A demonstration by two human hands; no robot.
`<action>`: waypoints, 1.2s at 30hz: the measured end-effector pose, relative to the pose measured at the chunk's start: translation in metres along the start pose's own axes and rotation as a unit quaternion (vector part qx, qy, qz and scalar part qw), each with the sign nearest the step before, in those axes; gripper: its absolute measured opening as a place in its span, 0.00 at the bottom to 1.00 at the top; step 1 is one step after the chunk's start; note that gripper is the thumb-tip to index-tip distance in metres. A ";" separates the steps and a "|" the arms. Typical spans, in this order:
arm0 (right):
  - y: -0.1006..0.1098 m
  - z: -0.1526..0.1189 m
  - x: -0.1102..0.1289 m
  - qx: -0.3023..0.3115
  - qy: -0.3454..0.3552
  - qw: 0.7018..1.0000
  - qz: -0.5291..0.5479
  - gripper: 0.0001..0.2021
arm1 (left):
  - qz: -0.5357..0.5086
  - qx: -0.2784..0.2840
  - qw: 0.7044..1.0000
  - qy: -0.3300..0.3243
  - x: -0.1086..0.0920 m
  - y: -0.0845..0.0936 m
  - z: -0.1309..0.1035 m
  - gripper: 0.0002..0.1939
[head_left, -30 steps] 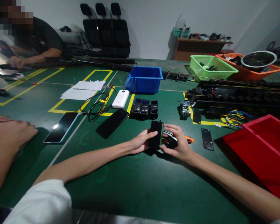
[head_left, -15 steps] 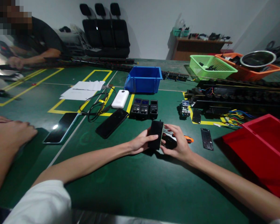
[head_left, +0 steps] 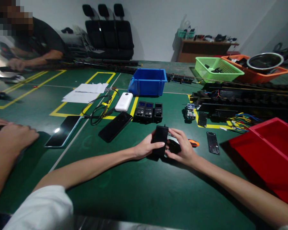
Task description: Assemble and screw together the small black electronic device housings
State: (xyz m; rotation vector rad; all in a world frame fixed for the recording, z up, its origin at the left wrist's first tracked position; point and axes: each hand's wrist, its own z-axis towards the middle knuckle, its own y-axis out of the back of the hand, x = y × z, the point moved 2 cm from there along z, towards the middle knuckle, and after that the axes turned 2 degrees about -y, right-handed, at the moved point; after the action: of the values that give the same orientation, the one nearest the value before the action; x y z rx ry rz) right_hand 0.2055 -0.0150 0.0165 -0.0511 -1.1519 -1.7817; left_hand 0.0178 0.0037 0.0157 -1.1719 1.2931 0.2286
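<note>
Turned slightly since a second earlier, the black case (head_left: 160, 135) no longer showed the green board edge along its right side, and the left thumb had slid lower across its upper face. It was above the green table (head_left: 139, 191), in front of three dark modules (head_left: 148, 111), with its long axis running away from the wearer. Its far end leaned a little right, and a small nub stuck out there. The left hand (head_left: 144, 148) was clamped on it, thumb on top, fingers mostly hidden beneath. The right hand (head_left: 186, 150) gripped its right side, forefinger near the far corner and thumb near the close one; the other fingertips were hard to make out. Behind that hand, a glossy dark object (head_left: 174, 145) was partly covered, only the orange end (head_left: 194, 143) of something showing beyond. Lettering on the modules was too small to read.
</note>
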 end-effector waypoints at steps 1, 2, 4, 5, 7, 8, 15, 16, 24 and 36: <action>0.000 0.000 0.000 -0.001 -0.002 1.000 0.004 0.42 | -0.006 -0.001 1.000 -0.004 0.000 0.000 0.000 0.34; 0.000 0.000 0.000 -0.005 -0.004 1.000 0.011 0.42 | -0.017 0.001 1.000 -0.005 -0.001 0.001 -0.001 0.33; 0.000 0.001 0.000 -0.011 -0.011 1.000 0.025 0.42 | -0.057 0.013 0.998 -0.008 -0.001 0.001 0.000 0.31; 0.000 0.001 0.000 -0.014 -0.016 0.999 0.031 0.42 | -0.082 0.020 0.996 -0.009 -0.001 0.002 0.000 0.30; -0.001 0.002 -0.002 -0.015 -0.031 0.999 0.042 0.41 | -0.117 0.029 0.993 -0.016 -0.002 0.002 0.001 0.27; -0.001 0.002 -0.003 -0.014 -0.040 0.998 0.047 0.41 | -0.122 0.026 0.992 -0.020 -0.002 0.002 0.001 0.26; -0.005 0.005 -0.012 0.018 -0.089 0.992 0.084 0.36 | -0.060 -0.045 0.997 -0.021 -0.004 0.000 0.000 0.26; -0.005 0.006 -0.012 0.019 -0.091 0.992 0.088 0.35 | -0.053 -0.053 0.997 -0.020 -0.004 0.000 0.000 0.26; 0.001 0.004 -0.008 0.000 -0.133 0.984 0.114 0.21 | 0.054 -0.059 0.992 -0.095 -0.001 0.003 0.004 0.28; -0.008 0.000 -0.009 0.049 -0.140 0.955 0.255 0.41 | 0.185 -0.057 0.969 -0.156 0.002 0.000 -0.002 0.29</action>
State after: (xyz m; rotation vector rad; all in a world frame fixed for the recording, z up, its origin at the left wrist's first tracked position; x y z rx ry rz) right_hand 0.2047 -0.0082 0.0066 -0.5111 -1.2844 -1.2802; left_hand 0.0175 0.0016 0.0138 -0.9340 1.2186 0.7412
